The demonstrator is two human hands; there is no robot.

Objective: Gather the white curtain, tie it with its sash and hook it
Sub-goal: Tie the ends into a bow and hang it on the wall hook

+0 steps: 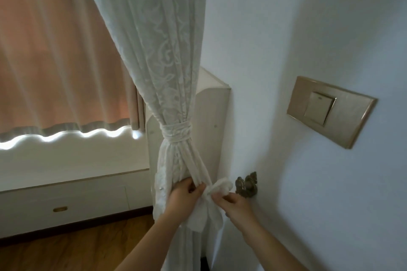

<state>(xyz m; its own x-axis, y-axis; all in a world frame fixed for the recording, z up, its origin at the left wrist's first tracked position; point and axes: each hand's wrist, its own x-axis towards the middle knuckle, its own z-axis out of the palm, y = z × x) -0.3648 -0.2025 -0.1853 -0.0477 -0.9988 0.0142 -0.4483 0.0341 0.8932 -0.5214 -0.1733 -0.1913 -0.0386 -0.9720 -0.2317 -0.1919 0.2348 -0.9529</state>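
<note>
Now hooking: curtain is bunched and bound with its sash. My left hand grips the sash tail, my right hand pinches its looped end just beside the hook. Next, slip loop over hook.

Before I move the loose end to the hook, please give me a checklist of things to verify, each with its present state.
1. White curtain gathered into one bundle: ok.
2. Sash wrapped around the bundle: ok.
3. Left hand holds the fabric below the wrap: ok.
4. Right hand pinches the fabric by the loose end: ok.
5. Loose end over the hook: not ok, it lies beside it.
6. Knot tightness: cannot tell, the hands hide it.
</note>
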